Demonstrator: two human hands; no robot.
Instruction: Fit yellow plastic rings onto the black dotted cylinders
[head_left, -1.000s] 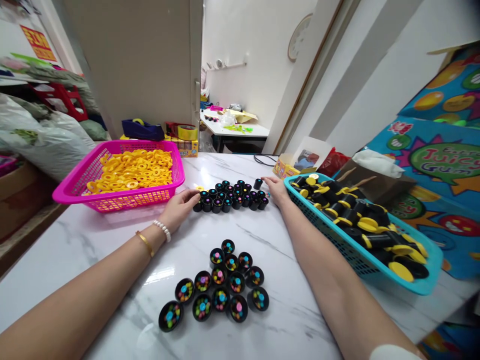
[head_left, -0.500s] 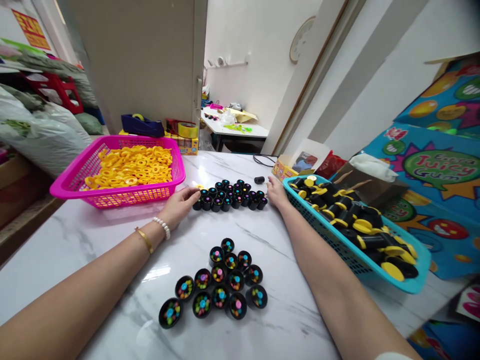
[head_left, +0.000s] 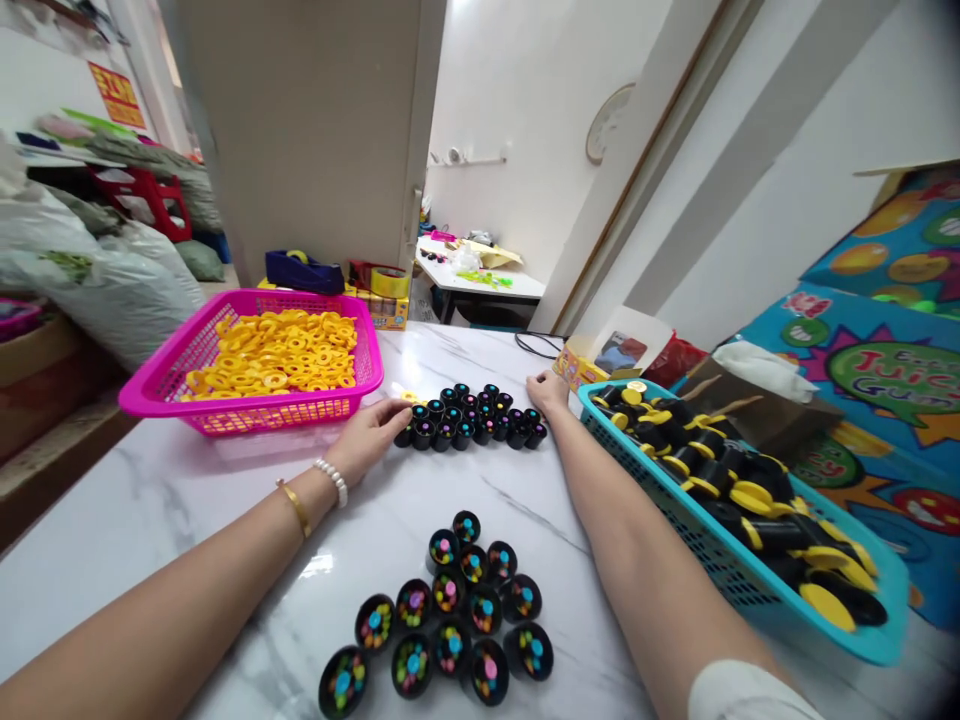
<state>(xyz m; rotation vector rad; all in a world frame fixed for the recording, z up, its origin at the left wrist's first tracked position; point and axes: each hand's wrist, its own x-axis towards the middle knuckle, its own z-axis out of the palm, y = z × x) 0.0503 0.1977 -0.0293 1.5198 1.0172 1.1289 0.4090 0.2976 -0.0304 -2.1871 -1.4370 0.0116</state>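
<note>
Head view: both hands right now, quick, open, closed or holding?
Left hand: fingertips at the far black cups' left end; grip unclear.
Right hand: fingers look curled; whether it holds anything cannot be told.

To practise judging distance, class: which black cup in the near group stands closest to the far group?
The cup with the blue centre, alone at the tip of the near group. Its groupmates all stand farther from the far group.
</note>
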